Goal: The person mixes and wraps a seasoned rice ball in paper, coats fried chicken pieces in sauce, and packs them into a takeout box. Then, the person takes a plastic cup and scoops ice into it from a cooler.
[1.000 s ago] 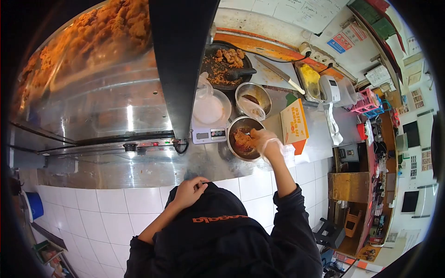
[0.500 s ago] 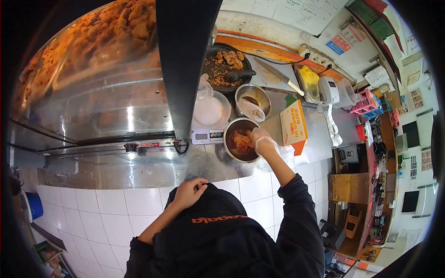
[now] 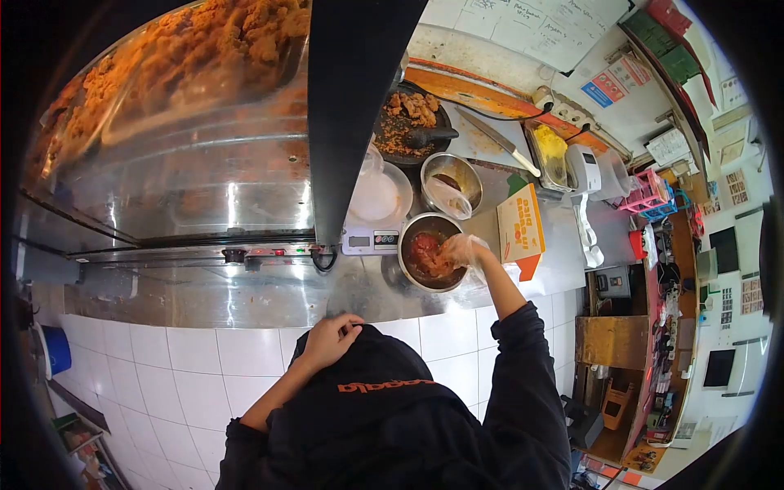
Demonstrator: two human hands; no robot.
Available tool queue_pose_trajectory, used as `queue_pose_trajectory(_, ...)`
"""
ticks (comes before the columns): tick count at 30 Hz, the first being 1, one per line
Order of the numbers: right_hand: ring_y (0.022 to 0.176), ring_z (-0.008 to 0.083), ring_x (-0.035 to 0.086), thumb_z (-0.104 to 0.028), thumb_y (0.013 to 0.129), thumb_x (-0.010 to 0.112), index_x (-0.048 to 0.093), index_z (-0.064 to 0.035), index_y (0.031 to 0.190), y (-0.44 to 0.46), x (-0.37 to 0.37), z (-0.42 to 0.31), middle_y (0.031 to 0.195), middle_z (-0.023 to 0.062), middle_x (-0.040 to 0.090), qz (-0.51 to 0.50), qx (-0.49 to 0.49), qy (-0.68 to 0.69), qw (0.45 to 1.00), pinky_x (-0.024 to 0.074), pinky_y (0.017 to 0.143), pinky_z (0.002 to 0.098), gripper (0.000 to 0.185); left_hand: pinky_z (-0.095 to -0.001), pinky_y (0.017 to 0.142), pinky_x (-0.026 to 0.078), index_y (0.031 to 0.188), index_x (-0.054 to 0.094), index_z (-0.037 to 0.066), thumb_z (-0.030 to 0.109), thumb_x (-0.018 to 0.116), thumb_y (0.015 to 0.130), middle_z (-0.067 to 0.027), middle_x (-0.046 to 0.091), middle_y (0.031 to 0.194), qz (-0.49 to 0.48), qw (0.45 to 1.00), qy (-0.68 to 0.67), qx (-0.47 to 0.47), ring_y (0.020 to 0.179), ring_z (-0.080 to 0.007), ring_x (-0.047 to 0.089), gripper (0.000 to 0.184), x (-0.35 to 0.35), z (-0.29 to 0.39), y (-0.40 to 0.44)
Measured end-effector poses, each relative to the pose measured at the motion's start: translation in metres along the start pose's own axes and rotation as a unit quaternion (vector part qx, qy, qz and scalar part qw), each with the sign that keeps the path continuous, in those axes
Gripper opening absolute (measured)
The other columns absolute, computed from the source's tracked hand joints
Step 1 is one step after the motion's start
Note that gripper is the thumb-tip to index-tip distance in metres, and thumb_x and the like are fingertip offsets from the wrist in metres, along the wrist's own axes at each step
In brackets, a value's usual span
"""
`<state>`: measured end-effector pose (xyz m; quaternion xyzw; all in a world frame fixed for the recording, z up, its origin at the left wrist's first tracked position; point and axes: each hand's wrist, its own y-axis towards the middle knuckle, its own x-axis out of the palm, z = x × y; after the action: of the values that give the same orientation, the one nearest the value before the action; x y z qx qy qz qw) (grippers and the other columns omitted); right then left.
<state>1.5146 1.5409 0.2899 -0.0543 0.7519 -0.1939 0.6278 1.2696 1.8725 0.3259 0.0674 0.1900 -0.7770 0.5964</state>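
Note:
My right hand (image 3: pixel 463 252), in a clear plastic glove, reaches into a steel bowl (image 3: pixel 403 265) from its right side. Its fingers close on a piece of fried chicken (image 3: pixel 426 247) wet with red sauce; the fingertips are partly hidden. My left hand (image 3: pixel 333 339) rests against the front of my black clothing, fingers curled, with nothing visible in them. Left of the bowl is a digital kitchen scale (image 3: pixel 358 242) with a whitish round container (image 3: pixel 377 196) on it. Behind the bowl stands a second steel bowl (image 3: pixel 475 180) with a clear plastic piece (image 3: pixel 448 200) in it.
A printed food box (image 3: pixel 521 224) stands right of the bowl. Farther back are a stone mortar (image 3: pixel 392 151) with crumbs and fried pieces, a knife (image 3: pixel 498 140) on a cutting board, and a tray of yellow food (image 3: pixel 550 145). A glass display case (image 3: pixel 180 163) of fried chicken fills the left.
My right hand has pushed deeper into the bowl, and the chicken shows redder and shifted within the sauce. My left hand stays put. The view has moved slightly.

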Motion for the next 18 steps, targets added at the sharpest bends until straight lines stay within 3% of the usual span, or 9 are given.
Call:
queue_pose_trajectory(1, 0.074, 0.0297, 0.062, -0.026, 0.065, 0.067, 0.068, -0.0132, 0.086, 0.001, -0.004, -0.005, 0.083, 0.0122, 0.064, 0.000, 0.000, -0.001, 1.000, 0.0502, 0.069, 0.0384, 0.025, -0.0282, 0.051, 0.043, 0.094, 0.062, 0.008, 0.018, 0.059, 0.081, -0.0047, 0.060, 0.065, -0.004, 1.000, 0.001, -0.008, 0.052, -0.0157, 0.055, 0.017, -0.001, 0.001, 0.000)
queue_pose_trajectory(2, 0.072, 0.0298, 0.062, -0.025, 0.066, 0.065, 0.068, -0.0106, 0.082, 0.003, -0.005, -0.013, 0.081, 0.0126, 0.064, -0.025, 0.199, 0.074, 0.977, 0.0504, 0.067, 0.0378, 0.022, -0.0282, 0.051, 0.043, 0.094, 0.062, 0.008, 0.018, 0.059, 0.081, -0.0047, 0.060, 0.065, -0.003, 1.000, 0.001, -0.008, 0.052, -0.0157, 0.055, 0.017, -0.001, 0.002, 0.000)
queue_pose_trajectory(3, 0.069, 0.0299, 0.062, -0.025, 0.067, 0.064, 0.068, -0.0080, 0.078, 0.008, -0.011, -0.024, 0.079, 0.0129, 0.064, -0.049, 0.389, 0.146, 0.908, 0.0506, 0.066, 0.0371, 0.021, -0.0282, 0.051, 0.042, 0.094, 0.062, 0.008, 0.018, 0.059, 0.081, -0.0047, 0.059, 0.065, -0.005, 1.000, 0.005, -0.012, 0.052, -0.0159, 0.055, 0.017, -0.002, 0.002, 0.000)
queue_pose_trajectory(6, 0.069, 0.0293, 0.062, -0.023, 0.070, 0.060, 0.068, -0.0079, 0.076, 0.018, -0.011, -0.035, 0.080, 0.0133, 0.065, 0.016, 0.496, 0.033, 0.867, 0.0502, 0.065, 0.0356, 0.018, -0.0282, 0.051, 0.042, 0.094, 0.062, 0.008, 0.018, 0.059, 0.081, -0.0047, 0.059, 0.064, 0.002, 1.000, 0.010, -0.007, 0.052, -0.0161, 0.055, 0.017, -0.002, 0.000, 0.000)
queue_pose_trajectory(10, 0.079, 0.0311, 0.063, -0.017, 0.069, 0.060, 0.069, -0.0101, 0.077, 0.010, -0.031, -0.040, 0.081, 0.0142, 0.065, 0.044, 0.516, 0.032, 0.855, 0.0505, 0.072, 0.0388, 0.014, -0.0283, 0.050, 0.042, 0.093, 0.062, 0.008, 0.017, 0.059, 0.081, -0.0045, 0.059, 0.064, 0.014, 1.000, 0.003, 0.000, 0.051, -0.0162, 0.054, 0.016, 0.000, -0.003, -0.001)
queue_pose_trajectory(13, 0.085, 0.0297, 0.062, -0.020, 0.070, 0.062, 0.068, -0.0101, 0.082, 0.002, -0.068, -0.062, 0.084, 0.0133, 0.064, 0.073, 0.494, 0.192, 0.845, 0.0502, 0.073, 0.0373, 0.017, -0.0286, 0.050, 0.042, 0.093, 0.062, 0.008, 0.018, 0.059, 0.081, -0.0049, 0.059, 0.063, 0.017, 1.000, 0.005, -0.002, 0.051, -0.0162, 0.054, 0.016, 0.002, -0.005, -0.001)
queue_pose_trajectory(15, 0.090, 0.0289, 0.060, -0.021, 0.064, 0.070, 0.066, -0.0073, 0.083, 0.011, -0.071, -0.087, 0.087, 0.0137, 0.064, 0.171, 0.378, 0.154, 0.897, 0.0499, 0.075, 0.0357, 0.024, -0.0263, 0.049, 0.041, 0.094, 0.062, 0.007, 0.016, 0.058, 0.082, -0.0034, 0.059, 0.062, 0.010, 1.000, 0.013, 0.007, 0.050, -0.0128, 0.054, 0.016, 0.002, -0.005, 0.000)
queue_pose_trajectory(16, 0.090, 0.0289, 0.060, -0.021, 0.064, 0.070, 0.066, -0.0073, 0.083, 0.022, -0.079, -0.093, 0.087, 0.0137, 0.064, 0.171, 0.380, 0.154, 0.896, 0.0499, 0.075, 0.0357, 0.024, -0.0240, 0.048, 0.040, 0.095, 0.062, 0.007, 0.015, 0.057, 0.083, -0.0018, 0.059, 0.060, 0.006, 1.000, 0.020, 0.016, 0.049, -0.0095, 0.055, 0.016, 0.003, -0.005, 0.002)
queue_pose_trajectory(18, 0.091, 0.0293, 0.059, -0.018, 0.059, 0.077, 0.059, -0.0060, 0.099, 0.042, -0.091, -0.101, 0.095, 0.0155, 0.061, -0.086, 0.479, 0.138, 0.863, 0.0483, 0.077, 0.0365, 0.045, -0.0239, 0.048, 0.040, 0.095, 0.062, 0.007, 0.015, 0.057, 0.082, -0.0020, 0.059, 0.060, 0.007, 1.000, 0.020, 0.017, 0.049, -0.0095, 0.055, 0.016, 0.003, -0.001, 0.002)
